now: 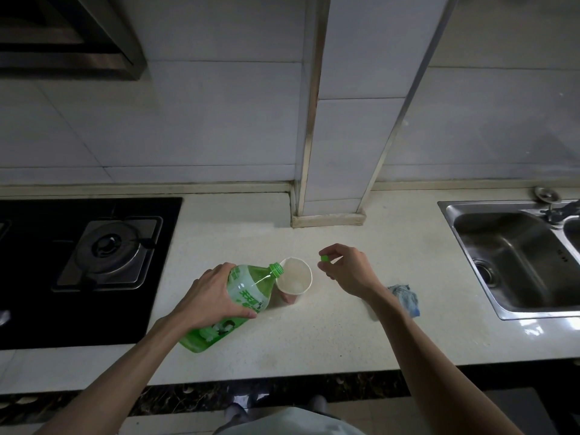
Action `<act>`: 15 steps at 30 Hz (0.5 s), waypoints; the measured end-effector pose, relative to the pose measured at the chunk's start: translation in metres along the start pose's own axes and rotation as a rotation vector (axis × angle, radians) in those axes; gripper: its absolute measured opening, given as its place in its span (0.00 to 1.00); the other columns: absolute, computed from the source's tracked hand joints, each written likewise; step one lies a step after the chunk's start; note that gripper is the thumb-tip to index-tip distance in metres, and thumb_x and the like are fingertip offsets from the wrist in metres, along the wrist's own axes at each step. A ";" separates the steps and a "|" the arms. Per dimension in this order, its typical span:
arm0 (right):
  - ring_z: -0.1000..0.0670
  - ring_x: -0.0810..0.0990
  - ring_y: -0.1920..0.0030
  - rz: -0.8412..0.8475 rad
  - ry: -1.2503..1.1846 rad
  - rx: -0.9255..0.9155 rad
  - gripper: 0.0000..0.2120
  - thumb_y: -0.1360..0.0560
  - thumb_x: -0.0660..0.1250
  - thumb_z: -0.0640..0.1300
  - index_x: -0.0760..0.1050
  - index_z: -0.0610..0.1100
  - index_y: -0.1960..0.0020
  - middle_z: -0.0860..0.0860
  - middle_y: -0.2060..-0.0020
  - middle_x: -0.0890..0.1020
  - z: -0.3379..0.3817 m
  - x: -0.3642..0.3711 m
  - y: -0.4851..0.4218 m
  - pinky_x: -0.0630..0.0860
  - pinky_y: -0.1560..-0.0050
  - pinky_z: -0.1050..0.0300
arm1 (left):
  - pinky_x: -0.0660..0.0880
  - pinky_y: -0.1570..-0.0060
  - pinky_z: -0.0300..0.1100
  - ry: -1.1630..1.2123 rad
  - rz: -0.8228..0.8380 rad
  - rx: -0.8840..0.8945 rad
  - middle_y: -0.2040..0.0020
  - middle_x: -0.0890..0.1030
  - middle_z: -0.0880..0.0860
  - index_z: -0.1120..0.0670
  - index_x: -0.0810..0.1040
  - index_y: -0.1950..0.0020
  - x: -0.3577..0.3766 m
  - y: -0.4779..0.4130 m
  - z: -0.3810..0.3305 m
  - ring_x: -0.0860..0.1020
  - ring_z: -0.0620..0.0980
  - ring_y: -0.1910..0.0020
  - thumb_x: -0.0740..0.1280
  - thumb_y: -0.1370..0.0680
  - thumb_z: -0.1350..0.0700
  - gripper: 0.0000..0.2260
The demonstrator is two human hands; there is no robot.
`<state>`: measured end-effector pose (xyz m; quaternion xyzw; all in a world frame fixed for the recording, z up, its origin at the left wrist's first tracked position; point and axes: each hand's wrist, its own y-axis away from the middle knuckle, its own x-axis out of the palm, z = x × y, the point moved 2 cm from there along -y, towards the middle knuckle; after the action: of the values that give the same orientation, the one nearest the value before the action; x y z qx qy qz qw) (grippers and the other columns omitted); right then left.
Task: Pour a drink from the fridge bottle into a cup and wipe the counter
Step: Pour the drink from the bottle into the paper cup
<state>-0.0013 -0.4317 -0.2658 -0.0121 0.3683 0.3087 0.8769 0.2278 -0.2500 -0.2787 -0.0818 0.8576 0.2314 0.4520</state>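
Note:
A green plastic bottle (pixel 248 293) is tilted steeply, its uncapped mouth resting at the rim of a paper cup (pixel 295 277) that stands on the pale counter (pixel 329 334). My left hand (pixel 210 296) grips the bottle around its middle. My right hand (pixel 348 270) hovers just right of the cup and pinches the green bottle cap (pixel 324 258) between its fingertips. A crumpled blue-grey cloth (pixel 406 298) lies on the counter behind my right wrist. Whether liquid is flowing I cannot tell.
A black gas hob (pixel 103 255) fills the counter's left side. A steel sink (pixel 514 259) with a tap sits at the right. A tiled pillar (pixel 329 189) juts onto the counter behind the cup. The counter's front edge runs below my forearms.

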 end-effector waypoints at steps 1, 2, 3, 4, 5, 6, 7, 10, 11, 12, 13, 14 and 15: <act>0.52 0.80 0.58 0.000 0.000 0.000 0.12 0.24 0.70 0.43 0.79 0.43 0.41 0.48 0.48 0.82 0.000 0.000 0.000 0.71 0.61 0.66 | 0.76 0.46 0.46 0.021 -0.014 0.001 0.42 0.74 0.45 0.48 0.67 0.34 0.000 0.001 -0.001 0.73 0.47 0.44 0.77 0.43 0.32 0.44; 0.52 0.80 0.58 -0.003 0.000 0.001 0.12 0.24 0.71 0.43 0.79 0.43 0.41 0.49 0.48 0.82 0.000 0.000 0.001 0.71 0.60 0.66 | 0.76 0.46 0.46 0.043 -0.025 0.003 0.42 0.73 0.45 0.48 0.67 0.34 0.000 0.002 -0.002 0.73 0.46 0.44 0.77 0.43 0.32 0.44; 0.52 0.81 0.58 -0.009 -0.002 0.003 0.12 0.24 0.71 0.43 0.79 0.43 0.41 0.49 0.48 0.82 0.000 -0.001 0.001 0.72 0.60 0.66 | 0.75 0.46 0.46 0.064 -0.038 0.008 0.42 0.73 0.45 0.47 0.67 0.34 0.000 0.003 -0.003 0.73 0.46 0.44 0.77 0.43 0.32 0.44; 0.52 0.81 0.58 -0.016 -0.009 0.004 0.12 0.25 0.71 0.43 0.79 0.44 0.41 0.49 0.48 0.83 0.000 -0.001 0.002 0.72 0.60 0.66 | 0.75 0.46 0.45 0.083 -0.052 0.013 0.42 0.73 0.44 0.46 0.67 0.34 0.000 0.004 -0.004 0.73 0.46 0.44 0.78 0.43 0.32 0.43; 0.52 0.82 0.59 -0.019 -0.018 0.003 0.12 0.25 0.71 0.43 0.79 0.44 0.41 0.49 0.48 0.83 0.001 -0.002 0.002 0.72 0.61 0.67 | 0.74 0.46 0.44 0.103 -0.066 0.020 0.43 0.73 0.44 0.46 0.67 0.34 0.000 0.005 -0.006 0.73 0.46 0.44 0.78 0.43 0.33 0.43; 0.53 0.82 0.59 -0.016 -0.024 -0.003 0.13 0.24 0.70 0.43 0.79 0.44 0.41 0.49 0.48 0.83 0.003 -0.003 0.003 0.71 0.63 0.69 | 0.74 0.46 0.44 0.124 -0.078 0.024 0.43 0.73 0.43 0.45 0.66 0.34 0.000 0.006 -0.007 0.73 0.46 0.43 0.79 0.43 0.34 0.43; 0.54 0.82 0.60 -0.006 -0.033 -0.012 0.13 0.24 0.70 0.42 0.79 0.44 0.40 0.49 0.48 0.83 0.006 -0.005 0.004 0.71 0.64 0.72 | 0.73 0.46 0.44 0.145 -0.088 0.025 0.43 0.73 0.43 0.45 0.66 0.34 -0.001 0.007 -0.008 0.73 0.46 0.43 0.79 0.43 0.34 0.43; 0.57 0.83 0.60 0.039 -0.099 -0.069 0.14 0.24 0.69 0.40 0.78 0.44 0.38 0.50 0.47 0.83 0.019 -0.010 0.007 0.74 0.62 0.72 | 0.74 0.44 0.46 0.186 -0.113 0.032 0.41 0.73 0.43 0.46 0.67 0.33 -0.004 0.008 -0.012 0.73 0.46 0.42 0.78 0.44 0.33 0.45; 0.57 0.83 0.60 0.051 -0.126 -0.097 0.15 0.24 0.69 0.39 0.78 0.44 0.38 0.49 0.48 0.83 0.025 -0.012 0.008 0.76 0.59 0.70 | 0.74 0.44 0.46 0.193 -0.121 0.038 0.41 0.73 0.43 0.46 0.67 0.33 -0.005 0.008 -0.014 0.73 0.46 0.42 0.79 0.44 0.34 0.45; 0.56 0.83 0.59 0.062 -0.149 -0.125 0.15 0.24 0.70 0.39 0.78 0.44 0.38 0.49 0.48 0.84 0.032 -0.014 0.009 0.78 0.57 0.67 | 0.74 0.45 0.45 0.203 -0.129 0.042 0.42 0.73 0.42 0.45 0.67 0.33 -0.006 0.009 -0.016 0.73 0.46 0.42 0.79 0.44 0.35 0.44; 0.56 0.83 0.59 0.071 -0.167 -0.153 0.15 0.25 0.70 0.39 0.78 0.44 0.38 0.49 0.50 0.84 0.039 -0.015 0.010 0.79 0.54 0.62 | 0.73 0.45 0.45 0.213 -0.137 0.044 0.42 0.73 0.41 0.45 0.67 0.33 -0.007 0.010 -0.018 0.73 0.45 0.42 0.80 0.44 0.36 0.44; 0.56 0.83 0.58 0.075 -0.181 -0.176 0.15 0.25 0.71 0.39 0.79 0.44 0.39 0.51 0.52 0.84 0.046 -0.015 0.011 0.80 0.51 0.59 | 0.73 0.45 0.44 0.222 -0.143 0.046 0.42 0.73 0.41 0.45 0.67 0.33 -0.008 0.010 -0.020 0.72 0.45 0.42 0.80 0.44 0.36 0.44; 0.56 0.83 0.59 0.078 -0.190 -0.192 0.15 0.26 0.72 0.40 0.79 0.44 0.40 0.53 0.54 0.84 0.052 -0.015 0.012 0.81 0.50 0.57 | 0.73 0.46 0.44 0.229 -0.144 0.047 0.42 0.73 0.40 0.44 0.68 0.33 -0.010 0.011 -0.021 0.72 0.44 0.43 0.80 0.45 0.36 0.44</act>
<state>0.0173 -0.4168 -0.2157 -0.0523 0.2528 0.3761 0.8899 0.2138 -0.2514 -0.2570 -0.1585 0.9006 0.1673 0.3685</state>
